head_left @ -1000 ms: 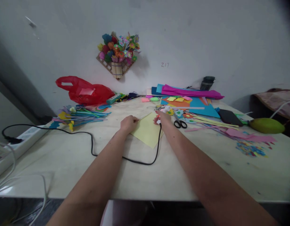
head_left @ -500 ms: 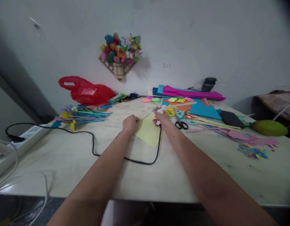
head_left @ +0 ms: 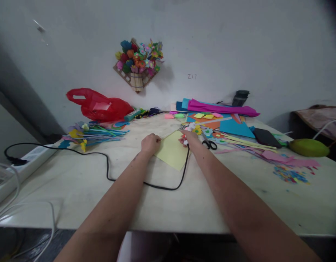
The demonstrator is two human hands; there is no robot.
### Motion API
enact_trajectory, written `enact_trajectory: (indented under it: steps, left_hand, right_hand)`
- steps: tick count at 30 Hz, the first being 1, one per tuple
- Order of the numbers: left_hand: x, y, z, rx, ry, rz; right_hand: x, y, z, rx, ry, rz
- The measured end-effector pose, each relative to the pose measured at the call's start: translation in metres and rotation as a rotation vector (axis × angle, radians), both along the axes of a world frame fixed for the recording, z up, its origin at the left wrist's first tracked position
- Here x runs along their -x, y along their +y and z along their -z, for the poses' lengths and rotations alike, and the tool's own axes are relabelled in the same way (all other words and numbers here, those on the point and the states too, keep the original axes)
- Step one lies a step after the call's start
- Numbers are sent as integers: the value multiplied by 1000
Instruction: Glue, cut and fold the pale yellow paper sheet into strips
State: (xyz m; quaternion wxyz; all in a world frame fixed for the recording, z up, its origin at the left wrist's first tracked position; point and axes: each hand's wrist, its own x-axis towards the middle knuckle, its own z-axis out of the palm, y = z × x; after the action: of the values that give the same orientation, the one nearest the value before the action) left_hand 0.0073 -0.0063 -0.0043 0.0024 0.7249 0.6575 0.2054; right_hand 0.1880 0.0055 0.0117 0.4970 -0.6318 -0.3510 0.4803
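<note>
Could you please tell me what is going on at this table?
A person has both hands at a pale yellow sheet on the table. The left hand has its grip on the sheet's left side; the right hand holds a mostly hidden corded tool by the far corner. A black cord leads toward the power strip. Scissors lie beside the right hand.

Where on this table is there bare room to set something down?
Front left of the table, between the black cord, the left forearm and the front edge; also front right, between the right forearm and the paper scraps. It's crowded beside and beyond the right hand: scissors, paper flowers and coloured sheets.
</note>
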Motion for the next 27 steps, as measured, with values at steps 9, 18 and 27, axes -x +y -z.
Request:
enact_trajectory:
  steps: [9, 18, 27]
  left_hand:
    - [-1, 0, 0, 19, 3, -15]
    - [0, 1, 2, -15, -12, -10]
    - [0, 0, 1, 9, 2, -12]
  right_hand:
    - [-4, 6, 3, 2, 11, -6]
    - [-4, 8, 6, -57, 37, 0]
    - [-3, 7, 5, -51, 52, -8]
